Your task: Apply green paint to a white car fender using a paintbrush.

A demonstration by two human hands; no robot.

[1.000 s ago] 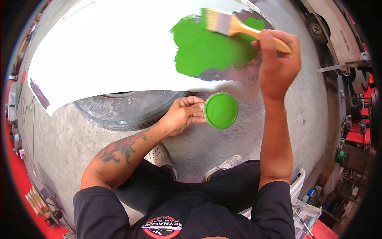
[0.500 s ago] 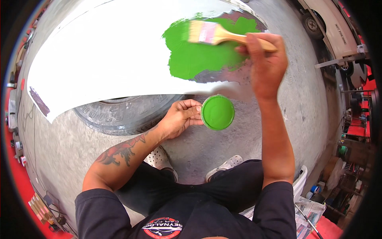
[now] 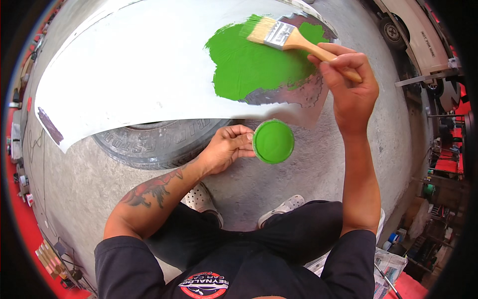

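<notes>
A flat paintbrush (image 3: 294,40) with a pale wooden handle and light bristles is pinched in the fingers of my right hand (image 3: 351,92). Its bristle tips lie on the upper edge of a wet green paint patch (image 3: 249,70). That patch covers part of a white vehicle panel (image 3: 124,70), with bare grey-brown surface showing along its right and lower sides. Below the panel's edge, my left hand (image 3: 226,148) grips a small round can of green paint (image 3: 273,142) by its side, opening facing up.
A loose-looking dark tire (image 3: 164,142) shows under the panel. My shoes (image 3: 281,209) rest on the concrete floor (image 3: 124,194). At the right are a pale vehicle (image 3: 413,30) and cluttered shelves (image 3: 433,214); newspaper (image 3: 391,266) lies at lower right.
My right hand has shifted to the right and slightly down. The brush has tilted and its bristles now sit farther up and right on the patch. My left hand and the can stay nearly still.
</notes>
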